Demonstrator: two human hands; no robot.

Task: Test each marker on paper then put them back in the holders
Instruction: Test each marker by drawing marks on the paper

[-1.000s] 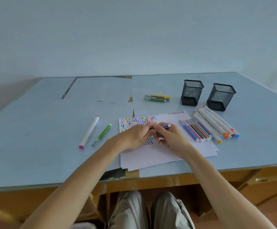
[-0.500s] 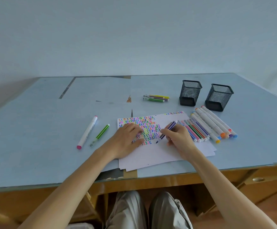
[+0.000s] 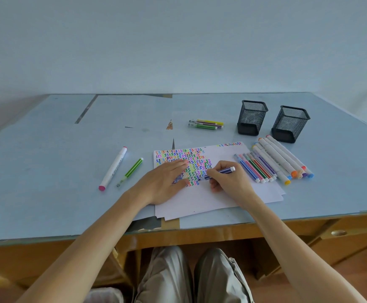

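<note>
A: Head view: what is each hand doing?

B: The right hand [image 3: 228,182] has its grip clamped on a thin purple-striped marker [image 3: 220,172], fingers pinching the barrel, tip down on the stack of white paper sheets [image 3: 200,202] near the table's front edge. The left hand [image 3: 167,182] lies flat with straight fingers, pressing on the rows of coloured squiggles [image 3: 196,159]; its grip is apart and holds nothing.

A: And the other markers?

B: A row of thin striped markers [image 3: 255,169] lies on the paper's right edge, with thick white markers [image 3: 281,158] just beside them. The 2 black mesh holders [image 3: 252,118] stand toward the back right corner. 3 thin markers [image 3: 206,124] lie left of the holders. A thick white pink-capped marker [image 3: 113,168] and a green-striped marker [image 3: 131,171] lie left of the paper on the pale blue table [image 3: 46,160].
</note>
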